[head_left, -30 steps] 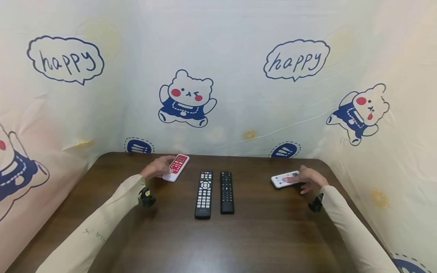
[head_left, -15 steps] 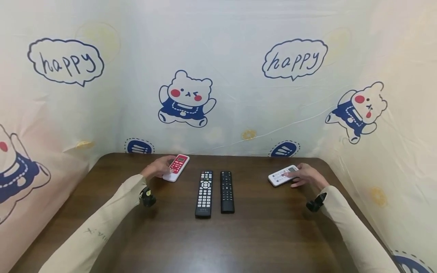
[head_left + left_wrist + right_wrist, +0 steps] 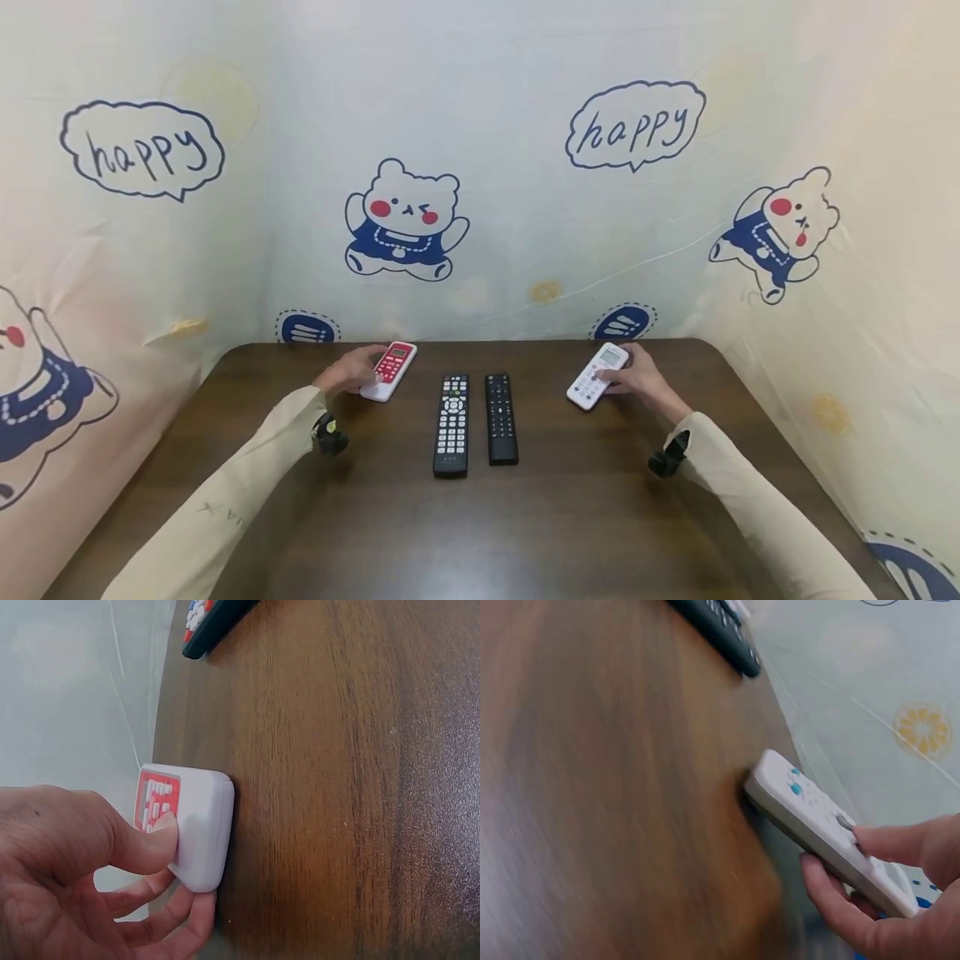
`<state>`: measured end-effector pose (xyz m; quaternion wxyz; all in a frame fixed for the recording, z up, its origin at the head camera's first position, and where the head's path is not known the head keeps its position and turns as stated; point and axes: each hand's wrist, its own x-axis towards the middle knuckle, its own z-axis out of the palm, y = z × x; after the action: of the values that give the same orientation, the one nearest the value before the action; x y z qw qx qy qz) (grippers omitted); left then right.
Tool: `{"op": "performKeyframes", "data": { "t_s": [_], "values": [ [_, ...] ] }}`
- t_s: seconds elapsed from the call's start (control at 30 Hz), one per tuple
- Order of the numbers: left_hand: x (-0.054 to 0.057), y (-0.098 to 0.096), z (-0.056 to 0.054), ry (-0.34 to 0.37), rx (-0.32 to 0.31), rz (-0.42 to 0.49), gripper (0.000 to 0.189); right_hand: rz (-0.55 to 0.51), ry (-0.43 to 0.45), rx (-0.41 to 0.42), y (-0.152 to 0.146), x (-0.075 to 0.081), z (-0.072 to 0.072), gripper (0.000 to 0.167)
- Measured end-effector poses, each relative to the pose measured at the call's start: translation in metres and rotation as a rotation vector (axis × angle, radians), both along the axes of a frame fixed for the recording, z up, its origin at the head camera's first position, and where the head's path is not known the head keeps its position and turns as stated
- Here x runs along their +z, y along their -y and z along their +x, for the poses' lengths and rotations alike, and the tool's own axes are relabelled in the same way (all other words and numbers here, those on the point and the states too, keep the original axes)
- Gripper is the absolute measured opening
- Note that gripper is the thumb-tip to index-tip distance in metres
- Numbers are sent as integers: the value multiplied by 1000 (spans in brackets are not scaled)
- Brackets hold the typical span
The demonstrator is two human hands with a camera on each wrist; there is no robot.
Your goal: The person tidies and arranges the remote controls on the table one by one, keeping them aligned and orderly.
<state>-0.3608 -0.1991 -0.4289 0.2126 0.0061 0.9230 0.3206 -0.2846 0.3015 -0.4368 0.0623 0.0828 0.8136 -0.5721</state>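
At the back left of the table, my left hand (image 3: 351,370) grips a white remote control with a red button panel (image 3: 396,360). In the left wrist view the thumb (image 3: 154,844) presses on its face and the other fingers curl beneath its side. My right hand (image 3: 636,377) pinches a white remote control with a small screen (image 3: 597,377) at the back right. The right wrist view shows the thumb on this remote's buttons, fingers under its edge, and its near end tilted close to the tabletop.
Between the hands, two black remotes lie side by side: a longer one with white buttons (image 3: 451,427) and a slimmer dark-buttoned one (image 3: 501,418). The brown table (image 3: 420,533) meets a printed cloth backdrop (image 3: 517,208) at its back edge.
My right hand has moved left with the white remote and turned it from nearly sideways to a steep slant. My left hand and its remote stay nearly still. The head view has tilted slightly.
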Motion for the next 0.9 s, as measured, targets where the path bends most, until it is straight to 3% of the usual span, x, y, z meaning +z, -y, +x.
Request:
{"op": "performKeyframes", "data": {
  "t_s": [0.2, 0.37, 0.5, 0.73, 0.9],
  "values": [
    [-6, -5, -3, -1, 16, 22, 73, -22, -151, -11, 10, -6, 3, 76],
    [-4, -10, -3, 3, 18, 10, 73, 19, -226, 77, 22, 1, 6, 76],
    [-2, -14, -4, -2, 21, 5, 72, 38, -217, 148, 30, 5, 6, 75],
    [-4, -7, -1, 8, 15, -38, 74, 13, -157, 133, 46, -3, 6, 60],
    [-2, -2, 0, 2, 2, -37, 73, 13, -176, 175, 57, 1, 2, 50]
  ]
}}
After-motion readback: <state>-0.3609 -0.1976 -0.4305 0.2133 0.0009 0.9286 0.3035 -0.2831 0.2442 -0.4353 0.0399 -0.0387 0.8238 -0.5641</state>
